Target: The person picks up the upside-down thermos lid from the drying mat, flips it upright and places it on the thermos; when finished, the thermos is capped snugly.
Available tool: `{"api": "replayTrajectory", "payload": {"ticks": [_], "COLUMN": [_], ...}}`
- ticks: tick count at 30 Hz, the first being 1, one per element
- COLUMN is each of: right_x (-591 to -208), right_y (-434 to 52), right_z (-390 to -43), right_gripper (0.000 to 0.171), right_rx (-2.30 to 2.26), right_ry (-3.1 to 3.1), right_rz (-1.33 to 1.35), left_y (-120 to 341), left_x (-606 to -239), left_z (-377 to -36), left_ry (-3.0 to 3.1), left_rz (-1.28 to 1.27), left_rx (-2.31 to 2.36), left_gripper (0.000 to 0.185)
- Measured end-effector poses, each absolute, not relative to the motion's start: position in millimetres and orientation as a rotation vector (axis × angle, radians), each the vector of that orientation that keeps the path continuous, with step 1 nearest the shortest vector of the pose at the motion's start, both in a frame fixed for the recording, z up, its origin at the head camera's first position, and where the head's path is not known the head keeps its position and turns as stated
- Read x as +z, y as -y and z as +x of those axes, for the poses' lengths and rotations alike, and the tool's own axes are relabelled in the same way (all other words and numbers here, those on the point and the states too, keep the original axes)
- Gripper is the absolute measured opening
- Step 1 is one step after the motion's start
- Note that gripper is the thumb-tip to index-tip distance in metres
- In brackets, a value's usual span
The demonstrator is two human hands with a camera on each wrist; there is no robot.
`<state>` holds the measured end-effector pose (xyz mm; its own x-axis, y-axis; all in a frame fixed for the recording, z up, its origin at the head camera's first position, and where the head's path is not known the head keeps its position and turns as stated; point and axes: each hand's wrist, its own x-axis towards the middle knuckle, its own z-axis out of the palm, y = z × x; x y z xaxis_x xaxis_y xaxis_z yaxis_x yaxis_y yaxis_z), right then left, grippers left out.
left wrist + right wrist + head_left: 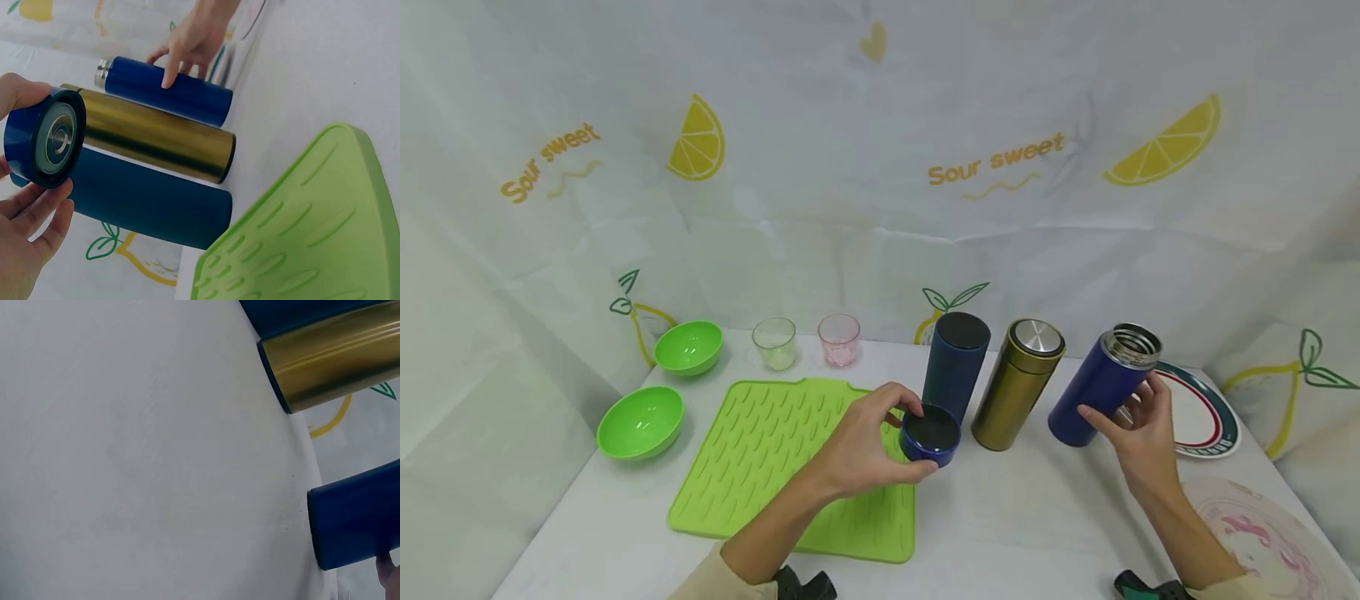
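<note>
My left hand [868, 437] holds a blue thermos lid [929, 438] between thumb and fingers, above the right edge of the green mat. In the left wrist view the lid's underside [59, 139] shows, with a pale seal and a metal centre. My right hand [1144, 433] grips the side of a blue thermos flask [1090, 396], which stands on the table with its steel threaded mouth uncovered. Between the hands stand a dark teal flask [957, 362], partly hidden by the lid, and a gold flask [1018, 392] with a silver-topped cap. Only a fingertip [385, 569] shows in the right wrist view.
A green ridged mat [745, 450] lies under my left arm. Two green bowls [640, 423] stand at the left, two small glasses [774, 343] at the back. A rimmed plate [1187, 408] and a pink-patterned round mat [1262, 542] lie at the right.
</note>
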<state>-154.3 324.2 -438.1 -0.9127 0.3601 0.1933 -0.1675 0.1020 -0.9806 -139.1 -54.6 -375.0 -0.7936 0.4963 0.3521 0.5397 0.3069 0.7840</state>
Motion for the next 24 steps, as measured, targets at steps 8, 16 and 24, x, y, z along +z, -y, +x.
{"api": "replayTrajectory", "payload": {"ticks": [8, 16, 24], "right_x": [-441.9, -440.4, -432.6], "right_y": [-321.2, -326.1, -339.9], "right_z": [-159.1, -158.8, -141.3], "right_gripper": [0.099, 0.097, 0.095], "right_rx": [1.83, 1.694, 1.575], "right_ry": [2.052, 2.188, 2.315], "right_rz": [-0.279, -0.325, -0.055], "left_y": [52.4, 47.5, 37.2], "left_x": [-375.8, -375.3, -367.5], "left_z": [-140.1, -141.9, -143.9], "left_ry": [2.499, 2.501, 2.484], "left_rz": [-1.005, -1.029, -1.127], "left_rx": [-1.537, -1.533, -1.46], "left_gripper": [0.049, 0.049, 0.046]}}
